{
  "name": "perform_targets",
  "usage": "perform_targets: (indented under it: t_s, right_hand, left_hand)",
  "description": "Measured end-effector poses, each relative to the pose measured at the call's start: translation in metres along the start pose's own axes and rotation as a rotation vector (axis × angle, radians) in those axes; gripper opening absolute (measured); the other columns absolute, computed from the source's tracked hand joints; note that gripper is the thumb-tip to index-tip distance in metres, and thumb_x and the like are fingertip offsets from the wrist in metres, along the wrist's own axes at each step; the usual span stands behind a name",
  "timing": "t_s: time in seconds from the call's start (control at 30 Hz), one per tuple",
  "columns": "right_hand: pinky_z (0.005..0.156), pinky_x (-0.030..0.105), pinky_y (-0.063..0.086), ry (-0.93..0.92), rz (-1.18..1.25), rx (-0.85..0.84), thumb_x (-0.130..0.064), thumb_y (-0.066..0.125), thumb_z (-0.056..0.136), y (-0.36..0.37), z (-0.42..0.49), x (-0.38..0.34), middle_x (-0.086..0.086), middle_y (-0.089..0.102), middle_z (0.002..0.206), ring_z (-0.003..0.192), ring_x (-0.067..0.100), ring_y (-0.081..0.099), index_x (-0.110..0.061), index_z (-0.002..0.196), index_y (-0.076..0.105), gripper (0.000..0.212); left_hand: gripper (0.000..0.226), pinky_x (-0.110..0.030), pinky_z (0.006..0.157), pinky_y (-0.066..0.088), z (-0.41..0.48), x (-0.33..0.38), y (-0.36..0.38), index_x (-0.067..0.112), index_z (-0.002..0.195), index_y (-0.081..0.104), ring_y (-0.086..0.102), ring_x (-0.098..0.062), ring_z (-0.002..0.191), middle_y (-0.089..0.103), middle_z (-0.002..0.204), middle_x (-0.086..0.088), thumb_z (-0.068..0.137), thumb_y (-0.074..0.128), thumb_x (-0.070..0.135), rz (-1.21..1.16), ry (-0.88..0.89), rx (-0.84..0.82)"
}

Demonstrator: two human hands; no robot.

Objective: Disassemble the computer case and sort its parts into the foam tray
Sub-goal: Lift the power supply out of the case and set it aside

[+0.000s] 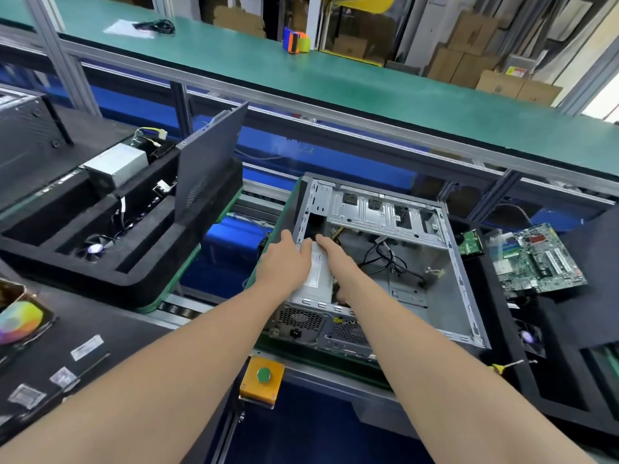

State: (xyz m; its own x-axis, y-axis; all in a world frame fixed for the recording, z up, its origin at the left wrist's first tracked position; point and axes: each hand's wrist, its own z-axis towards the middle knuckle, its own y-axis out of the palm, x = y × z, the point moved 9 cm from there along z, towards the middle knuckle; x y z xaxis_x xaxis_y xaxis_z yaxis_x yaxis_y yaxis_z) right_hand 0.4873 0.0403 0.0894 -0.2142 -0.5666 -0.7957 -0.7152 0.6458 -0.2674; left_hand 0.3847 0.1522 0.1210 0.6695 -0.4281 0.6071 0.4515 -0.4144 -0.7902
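Pulling next: power supply [316,272], sitting in near-left corner of computer case [442,272].
Left hand [284,259]: flat on top, fingers straight, probably steadying.
Right hand [335,262]: fingers along top, thumb seemingly hooked down the side for lift.
Foam tray [100,279]: off left, ready.

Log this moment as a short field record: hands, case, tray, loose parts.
left hand: on power supply, left edge
right hand: on same unit; hold unclear for both
computer case: open, on its side, cables inside
foam tray: left of case; holds second power supply, fan, upright side panel
motherboard: right of case
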Motion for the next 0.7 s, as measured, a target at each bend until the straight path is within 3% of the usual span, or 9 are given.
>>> perform_targets:
  t_s: [0.07, 0.13, 0.27, 0.4, 0.5, 0.7]
  right_hand:
    - [0.112, 0.05, 0.031, 0.049, 0.006, -0.12, -0.086, 0.051, 0.086, 0.008, 0.001, 0.006, -0.005, 0.04, 0.162, 0.149, 0.024, 0.039, -0.042, 0.154, 0.047, 0.081]
    - [0.119, 0.051, 0.026, 0.012, -0.017, -0.112, -0.088, 0.052, 0.083, 0.01, 0.006, 0.003, -0.005, 0.031, 0.169, 0.154, 0.024, 0.032, -0.044, 0.157, 0.042, 0.087]
    - [0.119, 0.051, 0.04, -0.007, 0.052, -0.083, -0.079, 0.059, 0.069, 0.011, 0.019, 0.004, 0.006, 0.06, 0.149, 0.134, 0.029, 0.057, -0.031, 0.135, 0.068, 0.082]
    - [0.11, 0.053, 0.046, 0.004, 0.051, -0.059, -0.078, 0.061, 0.065, 0.01, 0.017, 0.008, 0.012, 0.067, 0.135, 0.127, 0.036, 0.064, -0.023, 0.11, 0.069, 0.072]
    - [0.109, 0.055, 0.051, -0.006, 0.061, 0.019, -0.074, 0.06, 0.064, 0.001, 0.018, 0.003, 0.014, 0.076, 0.118, 0.114, 0.037, 0.071, -0.017, 0.109, 0.075, 0.075]
    - [0.108, 0.055, 0.049, -0.008, 0.043, 0.03, -0.075, 0.058, 0.068, 0.001, 0.012, 0.001, 0.014, 0.073, 0.122, 0.115, 0.036, 0.068, -0.019, 0.12, 0.072, 0.078]
  left_hand:
    - [0.051, -0.042, 0.073, 0.044, -0.001, -0.005, 0.001, 0.017, 0.125, 0.041, 0.048, -0.031, 0.088, 0.06, 0.118, -0.017, 0.1, 0.033, 0.06, 0.003, -0.017, -0.014]
    - [0.048, -0.042, 0.073, 0.044, 0.0, -0.005, 0.002, 0.018, 0.122, 0.041, 0.047, -0.031, 0.088, 0.061, 0.117, -0.015, 0.098, 0.036, 0.059, 0.016, -0.014, -0.022]
    - [0.043, -0.041, 0.073, 0.04, 0.002, -0.001, 0.001, 0.019, 0.121, 0.04, 0.045, -0.03, 0.087, 0.061, 0.117, -0.015, 0.099, 0.037, 0.056, 0.015, 0.01, -0.01]
    - [0.039, -0.042, 0.072, 0.041, 0.0, -0.002, 0.001, 0.022, 0.117, 0.037, 0.045, -0.031, 0.086, 0.06, 0.111, -0.013, 0.098, 0.038, 0.057, 0.007, 0.018, -0.007]
    - [0.03, -0.043, 0.072, 0.041, 0.001, 0.001, -0.001, 0.027, 0.104, 0.032, 0.045, -0.031, 0.085, 0.053, 0.1, -0.007, 0.098, 0.038, 0.056, -0.014, 0.016, -0.009]
    - [0.03, -0.041, 0.07, 0.04, -0.001, 0.002, -0.003, 0.028, 0.105, 0.032, 0.046, -0.032, 0.084, 0.049, 0.097, -0.004, 0.099, 0.039, 0.057, -0.018, 0.016, 0.005]
